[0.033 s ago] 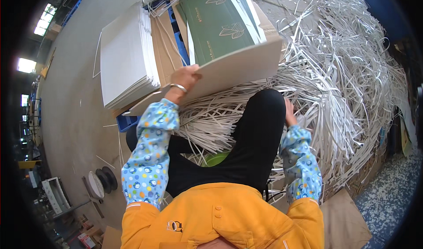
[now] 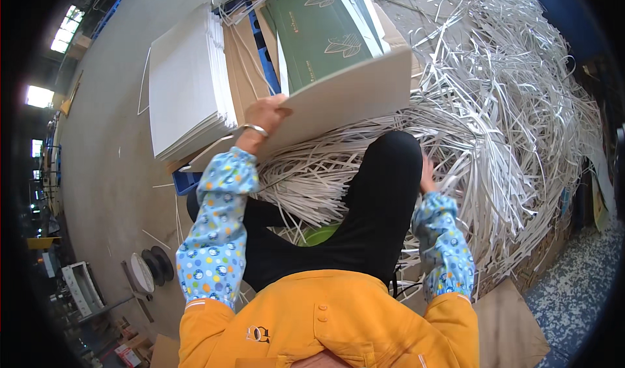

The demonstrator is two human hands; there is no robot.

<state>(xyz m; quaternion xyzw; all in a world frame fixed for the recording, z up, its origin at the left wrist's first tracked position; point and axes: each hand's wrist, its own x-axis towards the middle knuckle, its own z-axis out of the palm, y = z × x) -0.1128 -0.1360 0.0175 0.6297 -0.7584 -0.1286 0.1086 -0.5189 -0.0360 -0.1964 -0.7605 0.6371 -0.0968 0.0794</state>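
Left hand (image 2: pixel 265 115) clamped on edge of pale board (image 2: pixel 351 95), tilted up between green sheets (image 2: pixel 319 36) and knees (image 2: pixel 390 156); I figure that grip props it. Right hand (image 2: pixel 427 174) well apart, by right knee near white strips (image 2: pixel 501 153); part hidden, can't tell its grip.

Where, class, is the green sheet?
Head view, upper centre: the green sheet is right of the white stack, beyond the pale board the left hand grips.

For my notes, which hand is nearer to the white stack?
Left. The left hand is just right of the white stack; the right hand is farther, beside the right knee.
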